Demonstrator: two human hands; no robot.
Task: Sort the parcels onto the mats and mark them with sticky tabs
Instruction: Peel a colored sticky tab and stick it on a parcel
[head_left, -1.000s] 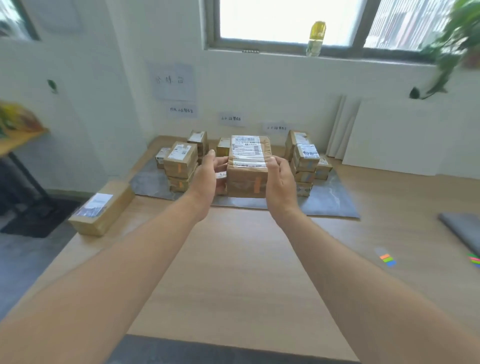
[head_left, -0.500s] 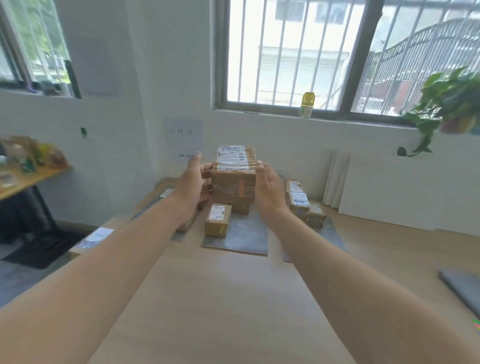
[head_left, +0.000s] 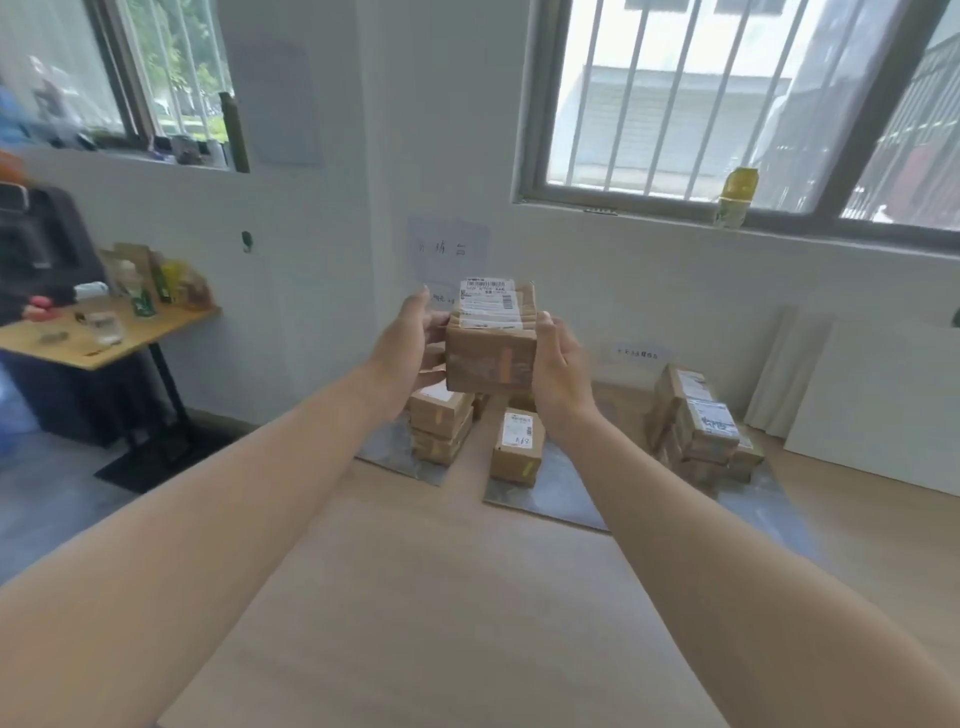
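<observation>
Two hands clamp one brown cardboard parcel (head_left: 491, 358) between them. The left hand (head_left: 408, 351) presses and grips its left side, and the right hand (head_left: 558, 366) grips its right side with the thumb at the top edge. The parcel is held level in the air with its white shipping label (head_left: 488, 306) facing up and an orange strip on the near face. It touches nothing but the hands. Below and beyond it, toward the far edge of the light wooden bench (head_left: 441, 597), lie flat grey mats. Left grey mat (head_left: 384, 447): a stack of brown parcels (head_left: 440, 423), partly hidden by the left wrist. Middle grey mat (head_left: 550, 501): one small brown box (head_left: 517, 447) with a white label on top, standing alone. Further right, more grey mat (head_left: 753, 501) carries a taller pile of labelled parcels (head_left: 698, 426), count unclear. The right forearm hides whether this mat joins the middle one. Paper signs (head_left: 449, 249) are stuck on the white wall above the mats, their writing too blurred to read. White boards (head_left: 883, 400) lean on the wall at the bench's far right corner. A yellow-green bottle (head_left: 736, 197) stands on the window sill.
</observation>
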